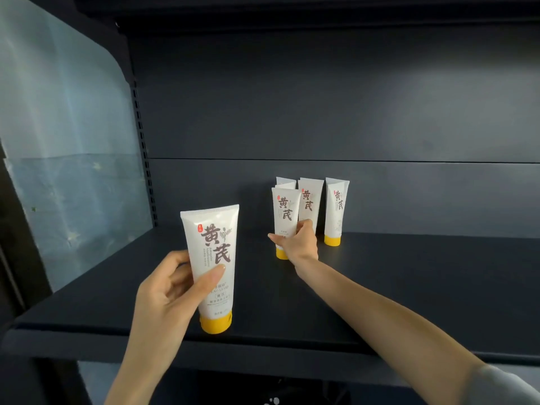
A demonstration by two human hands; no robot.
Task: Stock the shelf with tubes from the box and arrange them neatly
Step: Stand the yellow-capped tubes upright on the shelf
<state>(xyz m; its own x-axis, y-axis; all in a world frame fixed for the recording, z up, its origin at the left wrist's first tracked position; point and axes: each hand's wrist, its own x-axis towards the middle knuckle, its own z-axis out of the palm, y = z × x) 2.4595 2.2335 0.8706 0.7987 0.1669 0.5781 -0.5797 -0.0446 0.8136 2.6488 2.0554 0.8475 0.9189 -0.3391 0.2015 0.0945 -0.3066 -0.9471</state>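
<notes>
My left hand [172,287] grips a white tube with a yellow cap [214,258], upright, cap down, over the front of the dark shelf [409,287]. Farther back, my right hand [298,244] grips the lower part of another white tube [285,209] that stands cap down on the shelf. Behind it stands a partly hidden tube [285,182]. Two more tubes stand to its right, one close [310,197] and one apart [336,209]. The box is out of view.
A dark back panel [350,97] closes the shelf behind the tubes. A pale translucent sheet [64,141] covers the left side wall. The shelf's front edge [263,349] runs below my hands, with a lower level in shadow underneath.
</notes>
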